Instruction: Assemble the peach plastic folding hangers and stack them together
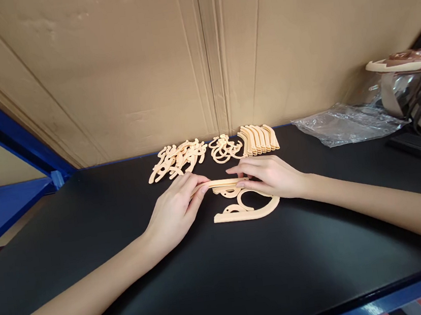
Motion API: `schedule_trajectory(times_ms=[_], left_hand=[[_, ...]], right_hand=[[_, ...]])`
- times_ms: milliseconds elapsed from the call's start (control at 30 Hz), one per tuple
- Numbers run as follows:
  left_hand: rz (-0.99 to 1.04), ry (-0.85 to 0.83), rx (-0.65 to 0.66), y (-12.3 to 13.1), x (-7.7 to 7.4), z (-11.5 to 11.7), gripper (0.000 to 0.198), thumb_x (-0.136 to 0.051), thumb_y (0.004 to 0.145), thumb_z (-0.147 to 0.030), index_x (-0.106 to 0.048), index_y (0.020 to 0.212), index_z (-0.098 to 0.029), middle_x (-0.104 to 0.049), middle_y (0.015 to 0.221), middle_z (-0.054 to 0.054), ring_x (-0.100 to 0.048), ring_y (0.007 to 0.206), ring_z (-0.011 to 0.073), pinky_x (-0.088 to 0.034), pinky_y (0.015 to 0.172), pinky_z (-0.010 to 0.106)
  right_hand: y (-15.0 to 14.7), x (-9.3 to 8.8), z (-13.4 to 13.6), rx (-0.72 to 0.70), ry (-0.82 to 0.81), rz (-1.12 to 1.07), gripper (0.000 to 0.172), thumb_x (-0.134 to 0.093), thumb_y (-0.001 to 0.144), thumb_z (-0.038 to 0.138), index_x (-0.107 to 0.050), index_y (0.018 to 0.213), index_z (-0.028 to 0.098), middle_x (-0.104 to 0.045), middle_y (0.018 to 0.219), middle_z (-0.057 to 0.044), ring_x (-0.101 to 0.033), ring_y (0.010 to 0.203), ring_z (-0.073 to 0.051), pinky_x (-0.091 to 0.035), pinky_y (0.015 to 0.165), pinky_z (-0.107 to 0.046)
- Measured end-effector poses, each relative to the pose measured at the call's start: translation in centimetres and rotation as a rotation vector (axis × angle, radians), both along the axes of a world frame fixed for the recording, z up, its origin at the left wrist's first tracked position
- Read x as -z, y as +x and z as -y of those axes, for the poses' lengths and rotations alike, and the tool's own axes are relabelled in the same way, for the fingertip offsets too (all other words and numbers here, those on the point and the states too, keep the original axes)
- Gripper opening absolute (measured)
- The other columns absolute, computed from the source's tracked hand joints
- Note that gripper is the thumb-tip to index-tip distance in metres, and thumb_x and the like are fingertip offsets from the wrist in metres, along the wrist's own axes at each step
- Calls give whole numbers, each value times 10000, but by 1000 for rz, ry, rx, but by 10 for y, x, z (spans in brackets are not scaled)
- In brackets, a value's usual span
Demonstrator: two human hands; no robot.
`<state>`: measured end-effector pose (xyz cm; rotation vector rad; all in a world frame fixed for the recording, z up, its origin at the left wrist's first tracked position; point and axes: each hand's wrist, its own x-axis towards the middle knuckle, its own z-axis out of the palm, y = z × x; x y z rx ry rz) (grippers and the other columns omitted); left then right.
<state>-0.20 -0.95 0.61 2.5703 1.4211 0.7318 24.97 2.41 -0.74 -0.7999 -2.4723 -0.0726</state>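
My left hand (176, 207) and my right hand (272, 175) meet at the middle of a black table (225, 273). Together they pinch a flat, pale wooden strip (223, 182) by its two ends, just above the tabletop. Under it lies a curved pale wooden cut-out (245, 209) with a flat base and an arched side, partly covered by my right hand. Both hands have their fingers closed on the strip.
Behind the hands, along the cardboard wall (198, 57), lie a heap of small wooden cut-outs (178, 159), a cluster of ring-shaped pieces (225, 149) and a row of stacked curved pieces (259, 139). Crumpled clear plastic (344, 123) lies at the right. Blue shelving (5, 147) stands at the left.
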Motion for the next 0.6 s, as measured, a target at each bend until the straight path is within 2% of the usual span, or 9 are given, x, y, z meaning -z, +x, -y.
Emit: schedule_trajectory(times_ms=[133,233,300,400,500,600], left_hand=[[-7,29,131,-1,1,1,259,-358,1007,-365,-564,1099,-237,-608,985,10,-586,863,154,-455,739,262],[-1,52,143,-2,2,1,274,-406,991,-378,-512,1209,-251,-600,1098,20,-586,965,173,-474,823,277],[21,55,111,-4,2,1,402,-453,964,-420,-412,1332,-263,-554,1235,46,-563,1068,208,-486,886,322],[39,41,114,-4,2,1,580,-494,930,-473,-285,1429,-265,-438,1405,86,-490,1219,258,-477,965,392],[-2,33,193,-3,1,3,604,-500,919,-497,-304,1440,-264,-403,1458,83,-421,1313,275,-417,1061,419],[-69,11,271,-2,2,5,598,-505,916,-502,-339,1444,-278,-411,1475,71,-416,1330,278,-374,1104,433]], right_hand=[[-5,-4,6,-72,123,62,333,-434,985,356,-662,1082,134,-668,874,-56,-602,784,-158,-467,673,-269],[-2,-8,2,-25,180,45,307,-434,984,346,-691,994,179,-665,848,-49,-593,762,-161,-453,661,-275],[8,-11,-9,112,209,-48,279,-468,967,348,-702,933,200,-678,895,-60,-605,812,-183,-449,695,-301],[34,-15,-35,443,210,-242,290,-507,928,384,-716,893,186,-668,850,-79,-598,766,-211,-439,689,-335],[63,-15,-59,752,113,-326,310,-496,893,356,-735,906,160,-656,798,-83,-582,687,-209,-408,610,-317],[82,-12,-72,891,72,-269,347,-437,875,295,-735,988,158,-680,846,-97,-590,701,-219,-386,588,-310]])
